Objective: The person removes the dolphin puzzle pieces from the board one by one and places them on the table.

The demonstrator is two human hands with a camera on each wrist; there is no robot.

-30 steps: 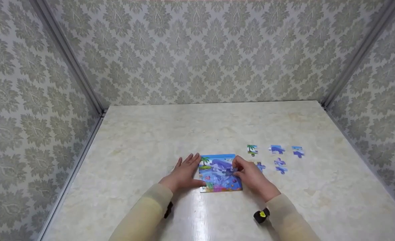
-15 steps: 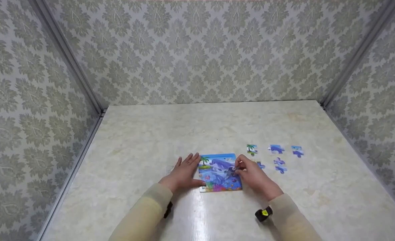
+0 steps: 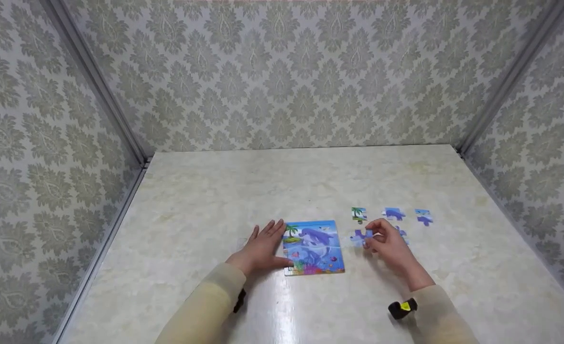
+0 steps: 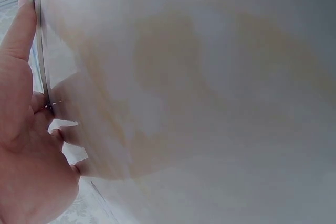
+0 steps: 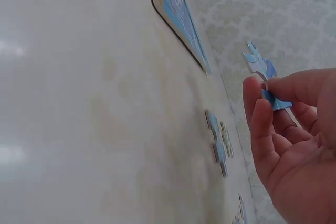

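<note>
Right hand (image 3: 393,247) with piece (image 5: 261,65) now off board (image 3: 313,248)

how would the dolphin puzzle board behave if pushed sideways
The dolphin puzzle board would probably slide rather than tip, as it lies flat on the table. It looks stiff, its edges running straight. The table's glossy sheen suggests little grip.

Leaf-patterned walls (image 3: 282,71) with grey corner posts (image 3: 93,71) border a pale table (image 3: 215,186).
</note>
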